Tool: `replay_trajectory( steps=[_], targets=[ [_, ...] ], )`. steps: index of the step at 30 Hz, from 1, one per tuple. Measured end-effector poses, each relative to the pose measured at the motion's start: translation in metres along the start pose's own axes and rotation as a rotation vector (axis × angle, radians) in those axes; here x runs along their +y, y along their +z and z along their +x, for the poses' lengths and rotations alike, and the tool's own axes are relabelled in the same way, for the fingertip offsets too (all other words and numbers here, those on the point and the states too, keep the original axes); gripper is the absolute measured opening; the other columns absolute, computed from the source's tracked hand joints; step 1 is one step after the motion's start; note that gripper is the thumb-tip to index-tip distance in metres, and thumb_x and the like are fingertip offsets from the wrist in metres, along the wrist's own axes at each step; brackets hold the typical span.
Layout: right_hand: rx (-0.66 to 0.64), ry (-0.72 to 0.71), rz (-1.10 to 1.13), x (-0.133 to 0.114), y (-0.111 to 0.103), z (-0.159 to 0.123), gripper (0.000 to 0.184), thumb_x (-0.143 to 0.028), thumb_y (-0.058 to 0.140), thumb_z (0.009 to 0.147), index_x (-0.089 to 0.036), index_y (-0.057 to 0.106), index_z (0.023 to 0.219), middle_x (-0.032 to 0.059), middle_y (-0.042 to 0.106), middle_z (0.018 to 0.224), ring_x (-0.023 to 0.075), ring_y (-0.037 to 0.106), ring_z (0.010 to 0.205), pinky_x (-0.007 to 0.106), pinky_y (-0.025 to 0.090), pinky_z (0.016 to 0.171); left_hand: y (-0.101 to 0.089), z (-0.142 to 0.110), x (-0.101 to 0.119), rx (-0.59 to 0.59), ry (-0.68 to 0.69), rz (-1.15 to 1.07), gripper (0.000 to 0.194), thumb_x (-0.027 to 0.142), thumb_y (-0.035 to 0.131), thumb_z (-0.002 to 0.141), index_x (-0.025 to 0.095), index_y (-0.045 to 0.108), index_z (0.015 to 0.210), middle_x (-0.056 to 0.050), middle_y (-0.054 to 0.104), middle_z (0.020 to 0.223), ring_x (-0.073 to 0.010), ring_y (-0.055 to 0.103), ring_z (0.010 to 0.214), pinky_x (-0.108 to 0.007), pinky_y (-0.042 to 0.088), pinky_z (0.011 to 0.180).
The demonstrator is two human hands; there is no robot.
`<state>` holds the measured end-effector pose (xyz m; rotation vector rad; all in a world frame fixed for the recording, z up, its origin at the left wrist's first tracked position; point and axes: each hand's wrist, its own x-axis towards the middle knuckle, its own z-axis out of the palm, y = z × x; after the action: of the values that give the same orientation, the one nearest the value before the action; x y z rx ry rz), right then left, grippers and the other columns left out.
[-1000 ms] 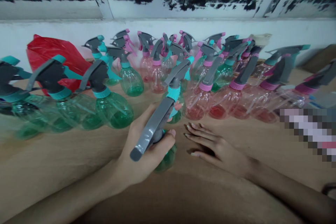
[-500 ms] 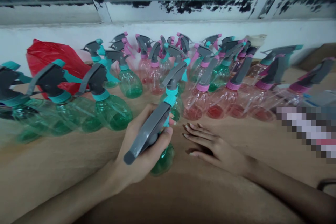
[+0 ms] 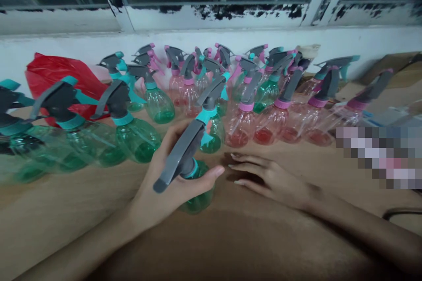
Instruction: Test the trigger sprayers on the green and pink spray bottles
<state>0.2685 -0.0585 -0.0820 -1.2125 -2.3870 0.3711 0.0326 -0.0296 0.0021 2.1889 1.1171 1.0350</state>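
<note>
My left hand [image 3: 165,184] is wrapped round a green spray bottle [image 3: 198,193] with a grey trigger head [image 3: 180,153] and teal collar, standing on the wooden table [image 3: 66,210] in front of me. Thumb and fingers close round the bottle's neck and body. My right hand [image 3: 267,180] lies flat on the table just right of that bottle, fingers stretched toward it, holding nothing. Right behind stands another green spray bottle [image 3: 212,127].
Several green spray bottles [image 3: 132,134] crowd the left, several pink ones [image 3: 270,120] the middle and right, reaching back to the white wall. A red plastic bag [image 3: 56,74] sits at the far left. A blurred patch [image 3: 379,153] covers something at the right edge.
The left hand has slid down from the trigger head onto the neck and body of the green bottle. The right hand has stayed flat beside it. The view shifted slightly.
</note>
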Motion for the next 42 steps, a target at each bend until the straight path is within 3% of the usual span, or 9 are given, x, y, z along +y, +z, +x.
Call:
replay_trajectory(
  steps=[3,10,15,18,22,25,29,34,42],
  targets=[
    [0.077,0.024,-0.001,-0.010,-0.016,0.007,0.030,-0.032,0.050,0.093,-0.021,0.058,0.120,0.0060,0.062,0.123,0.0192,0.057,0.115,0.037,0.047,0.098,-0.001,-0.001,-0.005,0.000,0.033,-0.075,0.065,0.029,0.073,0.070,0.034,0.038,0.125,0.000,0.053,0.130,-0.0226,0.051,0.120,-0.035,0.044,0.103],
    [0.337,0.200,-0.052,-0.037,-0.048,0.040,0.026,-0.033,0.055,0.089,-0.020,0.063,0.110,0.0040,0.070,0.099,0.0166,0.067,0.073,0.031,0.052,0.072,-0.012,-0.014,-0.010,-0.072,-0.010,-0.001,0.057,0.034,0.067,0.076,0.034,0.040,0.126,0.001,0.061,0.113,-0.0228,0.061,0.099,-0.033,0.053,0.079],
    [0.470,0.261,-0.050,-0.042,-0.040,0.065,0.032,-0.034,0.055,0.087,-0.017,0.062,0.114,0.0071,0.070,0.099,0.0160,0.064,0.058,0.034,0.051,0.068,-0.019,-0.026,-0.014,0.005,0.009,0.126,0.024,0.037,0.064,0.081,0.028,0.055,0.102,0.003,0.067,0.094,-0.0185,0.063,0.084,-0.030,0.050,0.074],
    [0.508,0.312,-0.033,-0.042,-0.031,0.078,0.040,-0.037,0.057,0.085,-0.016,0.058,0.119,0.0085,0.071,0.096,0.0207,0.066,0.067,0.038,0.050,0.071,-0.026,-0.027,-0.017,0.037,0.021,0.228,0.019,0.040,0.066,0.080,0.026,0.058,0.091,0.004,0.067,0.083,-0.0182,0.063,0.072,-0.030,0.048,0.065],
    [0.478,0.350,-0.047,-0.044,-0.024,0.094,0.063,-0.045,0.057,0.083,-0.011,0.044,0.133,0.0139,0.068,0.100,0.0303,0.064,0.090,0.043,0.049,0.076,-0.035,-0.022,-0.026,0.108,-0.006,0.281,0.025,0.046,0.066,0.078,0.025,0.058,0.089,0.003,0.067,0.082,-0.0188,0.062,0.067,-0.031,0.045,0.061],
    [0.401,0.436,-0.073,-0.044,-0.020,0.105,0.079,-0.056,0.056,0.079,-0.007,0.037,0.137,0.0139,0.068,0.087,0.0327,0.064,0.082,0.044,0.048,0.068,-0.039,-0.016,-0.034,0.144,-0.036,0.277,0.025,0.047,0.065,0.079,0.026,0.057,0.090,0.004,0.066,0.078,-0.0194,0.062,0.068,-0.030,0.044,0.059],
    [0.373,0.483,-0.141,-0.040,-0.018,0.114,0.062,-0.056,0.055,0.080,-0.009,0.051,0.119,0.0147,0.065,0.089,0.0308,0.063,0.079,0.040,0.046,0.063,-0.042,-0.010,-0.043,0.160,-0.044,0.316,0.026,0.051,0.064,0.079,0.027,0.057,0.086,0.004,0.060,0.068,-0.0179,0.056,0.060,-0.030,0.041,0.057],
    [0.314,0.402,-0.189,-0.038,-0.021,0.107,0.045,-0.055,0.055,0.082,-0.013,0.054,0.098,0.0126,0.063,0.088,0.0274,0.062,0.076,0.036,0.044,0.061,-0.041,-0.005,-0.050,0.189,-0.031,0.307,0.028,0.051,0.062,0.081,0.025,0.056,0.089,0.001,0.064,0.081,-0.0200,0.057,0.069,-0.032,0.041,0.062],
    [0.245,0.370,-0.193,-0.048,-0.023,0.081,0.046,-0.058,0.051,0.084,-0.015,0.048,0.098,0.0055,0.058,0.074,0.0228,0.057,0.062,0.033,0.040,0.053,-0.033,0.009,-0.056,0.198,-0.022,0.286,0.030,0.050,0.061,0.081,0.023,0.057,0.094,-0.003,0.067,0.087,-0.0236,0.063,0.077,-0.034,0.044,0.067]
  ],
)
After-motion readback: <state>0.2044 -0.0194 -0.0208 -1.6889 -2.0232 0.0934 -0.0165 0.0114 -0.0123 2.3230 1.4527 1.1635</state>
